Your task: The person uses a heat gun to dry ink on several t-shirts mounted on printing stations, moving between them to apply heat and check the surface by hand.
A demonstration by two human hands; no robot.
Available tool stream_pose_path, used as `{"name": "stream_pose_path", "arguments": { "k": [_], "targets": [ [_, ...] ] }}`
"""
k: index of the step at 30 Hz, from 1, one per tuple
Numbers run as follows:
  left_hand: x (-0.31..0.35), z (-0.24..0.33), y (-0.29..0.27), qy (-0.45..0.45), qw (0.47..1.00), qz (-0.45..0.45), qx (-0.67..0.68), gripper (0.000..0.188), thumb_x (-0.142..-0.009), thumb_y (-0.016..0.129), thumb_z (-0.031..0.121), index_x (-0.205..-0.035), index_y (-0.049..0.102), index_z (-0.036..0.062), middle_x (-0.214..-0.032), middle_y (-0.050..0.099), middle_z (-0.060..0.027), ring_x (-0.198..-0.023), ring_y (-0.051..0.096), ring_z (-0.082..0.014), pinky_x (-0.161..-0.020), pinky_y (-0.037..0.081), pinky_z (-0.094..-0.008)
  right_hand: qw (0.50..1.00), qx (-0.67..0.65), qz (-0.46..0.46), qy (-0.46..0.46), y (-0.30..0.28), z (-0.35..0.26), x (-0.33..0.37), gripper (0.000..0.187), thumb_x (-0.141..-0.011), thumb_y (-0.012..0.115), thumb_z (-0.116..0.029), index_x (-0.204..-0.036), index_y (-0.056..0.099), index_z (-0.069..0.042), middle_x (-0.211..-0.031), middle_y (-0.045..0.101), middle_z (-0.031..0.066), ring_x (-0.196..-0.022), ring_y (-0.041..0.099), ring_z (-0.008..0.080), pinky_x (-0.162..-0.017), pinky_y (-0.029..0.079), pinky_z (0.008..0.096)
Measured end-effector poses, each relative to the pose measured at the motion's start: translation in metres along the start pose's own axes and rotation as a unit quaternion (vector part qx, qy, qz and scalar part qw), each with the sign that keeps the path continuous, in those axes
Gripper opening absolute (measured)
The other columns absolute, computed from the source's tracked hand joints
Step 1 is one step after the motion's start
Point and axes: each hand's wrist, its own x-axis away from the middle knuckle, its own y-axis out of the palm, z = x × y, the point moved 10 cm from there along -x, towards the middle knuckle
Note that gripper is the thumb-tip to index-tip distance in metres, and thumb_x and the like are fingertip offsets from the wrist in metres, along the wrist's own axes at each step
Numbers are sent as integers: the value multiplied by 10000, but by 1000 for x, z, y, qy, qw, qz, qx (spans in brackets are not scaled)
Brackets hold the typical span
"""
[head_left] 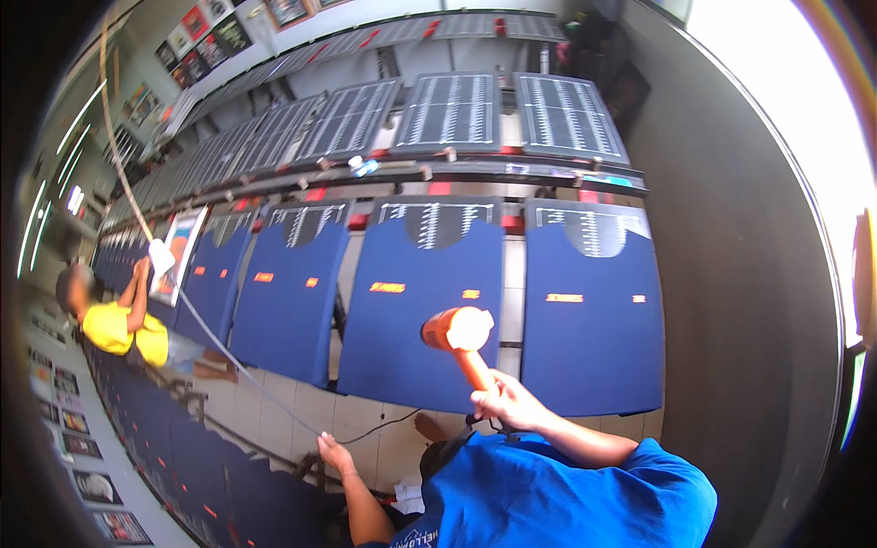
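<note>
My right hand (507, 402) is closed around the handle of an orange hair dryer (441, 330), held up over the navy fabric. A bright white glare covers part of its head. Off to the left, my left hand (335, 453) grips a thin cable (260, 388), which runs up and left toward a white block (161, 258). Below the dryer lies a navy shirt piece (416, 342) with small orange prints, spread on a dark board. A similar shirt piece (592, 356) lies on the board to its right.
More navy pieces (288, 320) continue leftward along the row. Behind them stands a rail with dark marked boards (448, 111). A person in yellow (114, 327) stands at the left, hands by the white block. A grey wall (740, 301) rises at the right.
</note>
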Motion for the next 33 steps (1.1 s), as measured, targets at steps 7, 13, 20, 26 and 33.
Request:
{"name": "stream_pose_path", "arguments": {
  "k": [7,13,20,26,33],
  "targets": [
    [-108,-54,-41,-1,1000,-20,-17,463,-1017,423,360,-1019,596,-70,-1006,655,-272,-965,616,-430,-866,461,-486,996,59,54,-29,92,6,-96,361,-959,639,-373,-1053,541,-38,-745,598,25,-698,622,109,-621,503,266],
    [-188,-66,-32,66,995,-58,-43,402,-1010,447,308,-975,600,-63,-963,626,-285,-922,576,-470,-835,439,-522,987,69,141,-40,138,-10,-151,356,-970,619,-362,-1110,571,-38,-740,603,33,-668,621,128,-598,504,274],
    [-251,-48,12,79,989,-110,-54,351,-1007,469,283,-957,618,-31,-965,632,-257,-929,589,-439,-829,454,-506,972,128,197,2,146,-52,-194,341,-967,625,-376,-1027,577,-44,-729,609,49,-650,621,138,-583,502,269],
    [-288,-28,46,24,924,-298,-237,343,-978,517,277,-1150,614,-3,-1141,613,-255,-1096,567,-436,-930,454,-485,960,186,203,40,127,-59,-239,341,-960,625,-387,-968,549,-54,-733,608,48,-656,629,140,-579,498,266],
    [-326,62,17,132,989,-36,-64,588,-930,562,155,-1472,376,24,-1511,338,-219,-1394,337,-398,-1137,298,-475,958,207,194,45,129,-54,-256,360,-955,621,-387,-967,579,-29,-682,595,43,-622,606,122,-580,491,266]
  ]
}}
